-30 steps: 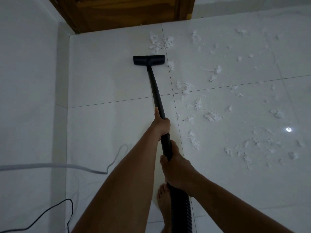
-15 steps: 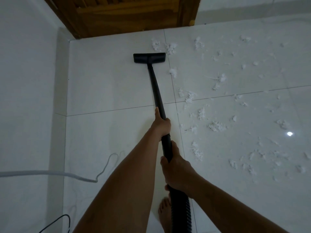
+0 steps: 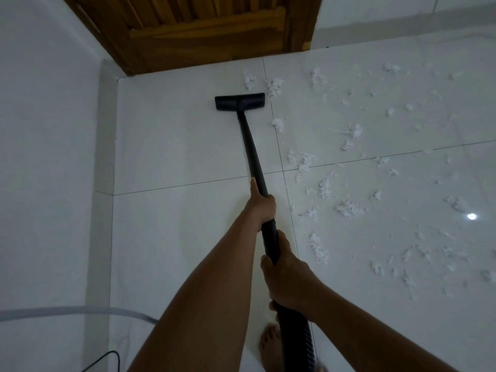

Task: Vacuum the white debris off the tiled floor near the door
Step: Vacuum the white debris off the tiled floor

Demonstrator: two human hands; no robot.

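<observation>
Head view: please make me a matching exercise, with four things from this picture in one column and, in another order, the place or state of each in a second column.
Things
1. vacuum head
2. wooden door
3. white debris
4. right hand

Places or states
A. scattered to the right of the wand
B. grips the wand, nearest the camera
C. brown, at the top edge
D. black, at the far end of the wand

Pairs: 1-D, 2-C, 3-A, 4-B
</observation>
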